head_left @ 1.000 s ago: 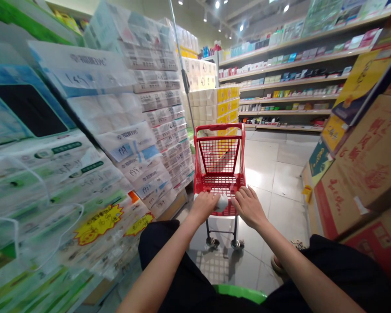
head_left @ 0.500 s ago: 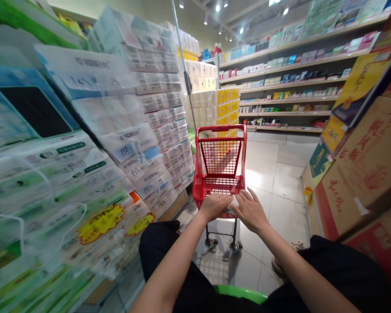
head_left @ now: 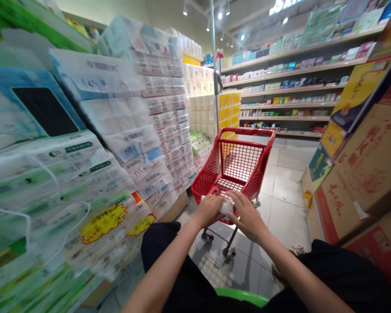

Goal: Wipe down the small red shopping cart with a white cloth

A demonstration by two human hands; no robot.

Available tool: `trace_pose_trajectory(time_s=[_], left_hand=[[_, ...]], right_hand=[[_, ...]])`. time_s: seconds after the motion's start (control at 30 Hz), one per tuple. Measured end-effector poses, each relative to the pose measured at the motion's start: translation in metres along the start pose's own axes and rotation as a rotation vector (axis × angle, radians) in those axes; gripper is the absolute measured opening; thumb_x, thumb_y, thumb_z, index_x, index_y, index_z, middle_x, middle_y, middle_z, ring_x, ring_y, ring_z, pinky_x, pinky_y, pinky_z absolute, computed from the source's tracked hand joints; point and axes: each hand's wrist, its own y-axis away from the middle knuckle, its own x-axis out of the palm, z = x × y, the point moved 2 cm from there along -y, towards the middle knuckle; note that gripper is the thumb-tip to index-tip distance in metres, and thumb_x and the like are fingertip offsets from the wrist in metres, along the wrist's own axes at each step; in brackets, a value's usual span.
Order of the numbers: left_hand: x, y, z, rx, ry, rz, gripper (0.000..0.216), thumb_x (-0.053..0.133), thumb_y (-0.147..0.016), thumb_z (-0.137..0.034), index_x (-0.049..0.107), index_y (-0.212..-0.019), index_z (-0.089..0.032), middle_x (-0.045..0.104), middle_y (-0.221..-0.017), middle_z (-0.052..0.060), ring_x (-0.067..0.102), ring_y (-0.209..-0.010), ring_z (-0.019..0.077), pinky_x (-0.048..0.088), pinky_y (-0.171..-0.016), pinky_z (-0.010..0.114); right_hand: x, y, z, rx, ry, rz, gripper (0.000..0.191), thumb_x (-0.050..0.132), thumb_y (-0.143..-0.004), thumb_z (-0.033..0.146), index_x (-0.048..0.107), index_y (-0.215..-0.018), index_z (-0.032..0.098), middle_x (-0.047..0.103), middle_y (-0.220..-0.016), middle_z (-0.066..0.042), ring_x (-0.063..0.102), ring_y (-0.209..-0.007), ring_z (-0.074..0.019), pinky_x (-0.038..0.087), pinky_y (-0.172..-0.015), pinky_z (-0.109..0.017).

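A small red shopping cart (head_left: 243,163) stands on the floor in front of me, turned at an angle, with its low front rim toward me. My left hand (head_left: 210,211) is at this rim, its fingers curled over a crumpled white wipe (head_left: 226,208). Whether it is tissue or cloth I cannot tell. My right hand (head_left: 246,215) is just to the right with fingers stretched out, its thumb close to the white piece. The hands nearly meet, and they hide part of the rim.
Stacked tissue packs (head_left: 164,108) rise on the left, with a dark phone-like slab (head_left: 47,111) and a white cable among them. Cardboard boxes (head_left: 371,152) line the right. Stocked shelves (head_left: 289,89) stand behind. A green seat edge (head_left: 241,295) shows below me.
The cart has swung round: its far end moved right and it now stands at an angle. Both hands stay at its front rim, and more of the white piece shows between them.
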Motion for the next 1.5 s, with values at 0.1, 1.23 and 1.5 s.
trace_pose_trajectory(time_s=[0.1, 1.23, 1.5], left_hand=[[0.013, -0.010, -0.023, -0.075, 0.160, -0.074, 0.048, 0.050, -0.091, -0.031, 0.034, -0.134, -0.018, 0.051, -0.123, 0.014, 0.052, -0.112, 0.0294, 0.045, -0.094, 0.047], [0.003, -0.011, 0.033, -0.107, 0.234, -0.059, 0.049, 0.027, -0.100, -0.049, 0.061, -0.078, -0.020, 0.057, -0.087, 0.002, 0.050, -0.090, 0.0164, 0.031, -0.107, 0.040], [0.002, -0.029, 0.024, -0.425, 0.124, -0.112, 0.061, 0.021, -0.101, -0.052, 0.071, -0.082, -0.022, 0.064, -0.085, 0.001, 0.058, -0.092, 0.0171, 0.020, -0.115, 0.048]], right_hand=[[-0.002, -0.011, 0.012, -0.055, 0.088, 0.013, 0.074, 0.048, -0.091, 0.048, 0.015, -0.153, 0.025, 0.039, -0.148, -0.012, 0.035, -0.135, -0.0277, 0.034, -0.110, -0.049], [-0.102, 0.015, -0.189, -0.113, 0.420, 0.101, 0.035, 0.042, -0.094, 0.037, 0.056, -0.124, 0.024, 0.063, -0.122, -0.008, 0.051, -0.118, -0.0238, 0.031, -0.107, -0.045], [-0.033, -0.007, -0.075, -0.054, 0.470, 0.111, 0.049, 0.049, -0.085, 0.058, 0.059, -0.111, 0.018, 0.061, -0.103, -0.012, 0.050, -0.098, -0.0279, 0.032, -0.095, -0.047]])
